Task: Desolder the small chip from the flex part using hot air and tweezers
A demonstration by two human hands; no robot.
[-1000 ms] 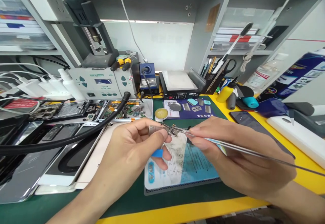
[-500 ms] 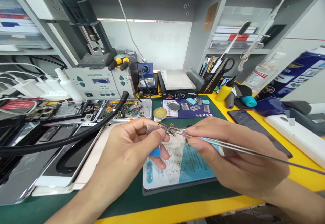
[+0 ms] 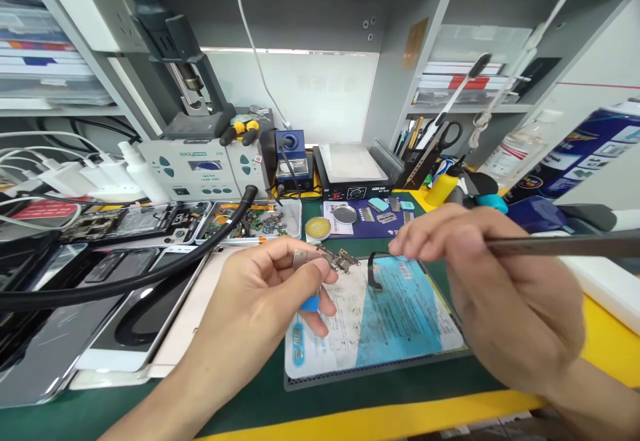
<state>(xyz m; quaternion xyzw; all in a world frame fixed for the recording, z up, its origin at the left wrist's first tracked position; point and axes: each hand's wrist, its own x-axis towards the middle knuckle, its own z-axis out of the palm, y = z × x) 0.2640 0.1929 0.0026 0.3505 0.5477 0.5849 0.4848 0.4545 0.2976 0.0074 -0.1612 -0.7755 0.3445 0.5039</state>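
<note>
My left hand (image 3: 260, 307) pinches a small metal phone part (image 3: 336, 259) between thumb and forefinger, above the left side of a blue and white work mat (image 3: 390, 324). A blue piece (image 3: 310, 304) shows under its fingers. My right hand (image 3: 495, 287) is raised to the right of the part, apart from it, and grips metal tweezers (image 3: 560, 246) whose long end points right. The tweezer tips are hidden by my fingers. A black flex strip (image 3: 374, 274) lies on the mat between the hands.
Several phones and screens (image 3: 100, 307) lie at the left under a black hose (image 3: 150, 267). Parts trays (image 3: 250, 219), a rework station (image 3: 200, 167), a hot plate (image 3: 353, 167) and a tool holder (image 3: 425, 154) stand behind. A white block (image 3: 605, 284) is at the right.
My right hand has drawn the tweezers away from the part, up and to the right. The left hand still holds the part in about the same place.
</note>
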